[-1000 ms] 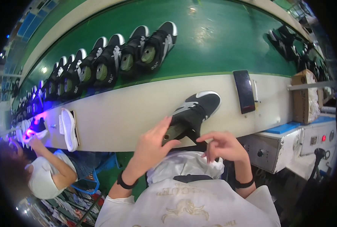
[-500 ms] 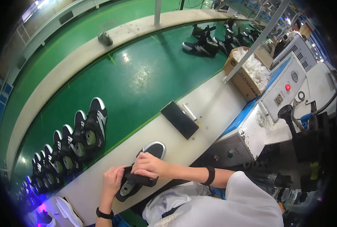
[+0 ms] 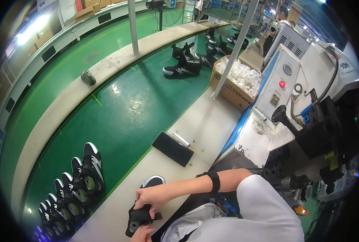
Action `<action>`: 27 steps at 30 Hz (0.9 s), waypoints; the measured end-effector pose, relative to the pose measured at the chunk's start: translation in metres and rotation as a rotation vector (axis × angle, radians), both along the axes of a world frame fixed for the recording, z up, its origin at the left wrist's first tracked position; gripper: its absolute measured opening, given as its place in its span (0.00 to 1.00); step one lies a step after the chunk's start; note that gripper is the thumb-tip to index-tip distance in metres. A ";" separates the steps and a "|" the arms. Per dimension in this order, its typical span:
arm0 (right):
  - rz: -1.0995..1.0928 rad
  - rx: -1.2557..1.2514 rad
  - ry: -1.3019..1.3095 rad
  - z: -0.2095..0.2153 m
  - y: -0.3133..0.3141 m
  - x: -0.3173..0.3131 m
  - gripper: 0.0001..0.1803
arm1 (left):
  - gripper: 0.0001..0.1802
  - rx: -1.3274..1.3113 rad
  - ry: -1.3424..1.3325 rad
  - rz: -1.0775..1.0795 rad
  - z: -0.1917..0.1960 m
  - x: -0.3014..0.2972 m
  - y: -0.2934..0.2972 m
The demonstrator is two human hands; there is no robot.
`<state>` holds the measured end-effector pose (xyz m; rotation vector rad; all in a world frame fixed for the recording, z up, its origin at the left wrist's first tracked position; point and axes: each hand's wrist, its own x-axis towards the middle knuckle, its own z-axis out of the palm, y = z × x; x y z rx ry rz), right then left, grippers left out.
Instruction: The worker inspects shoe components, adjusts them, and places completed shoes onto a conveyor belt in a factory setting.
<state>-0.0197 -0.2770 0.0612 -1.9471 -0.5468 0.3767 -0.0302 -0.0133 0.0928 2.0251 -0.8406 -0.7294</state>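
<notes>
Black shoe (image 3: pixel 139 218) on white bench (image 3: pixel 114 213), beneath right hand (image 3: pixel 150 199), long axis running from heel beside left hand (image 3: pixel 143 234) to white-rimmed toe just beyond right knuckles. Right hand, nearer toe, pinches dark upper between thumb and fingers; left hand, blurred and cut off below, nearer heel, grip impossible to tell. Phone (image 3: pixel 172 149) lies ahead of right hand.

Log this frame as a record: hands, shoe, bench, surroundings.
Right hand: grips a black shoe near its opening
Left hand: at the shoe's heel end; blurred, grip unclear
Shoe: on the white bench, toe pointing away from the person
Phone: dark, flat on the bench
Green surface: row of shoes at left
Carton: open, filled with white material
</notes>
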 end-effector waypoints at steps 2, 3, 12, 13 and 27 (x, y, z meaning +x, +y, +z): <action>-0.077 -0.058 -0.048 -0.011 0.013 -0.005 0.25 | 0.12 -0.059 -0.213 -0.219 -0.009 0.001 -0.002; -0.153 -0.111 -0.093 -0.019 0.022 -0.008 0.23 | 0.12 -0.062 -0.216 -0.223 -0.008 0.001 -0.003; -0.093 -0.525 -0.390 -0.008 0.033 0.004 0.31 | 0.12 -0.197 -0.387 0.121 -0.015 0.041 -0.016; -0.073 -0.514 -0.387 -0.012 0.034 0.007 0.31 | 0.12 -0.186 -0.382 0.140 -0.022 0.042 -0.024; 0.011 0.098 -0.010 0.027 -0.013 -0.046 0.17 | 0.17 -0.147 -0.517 0.159 -0.039 0.044 -0.027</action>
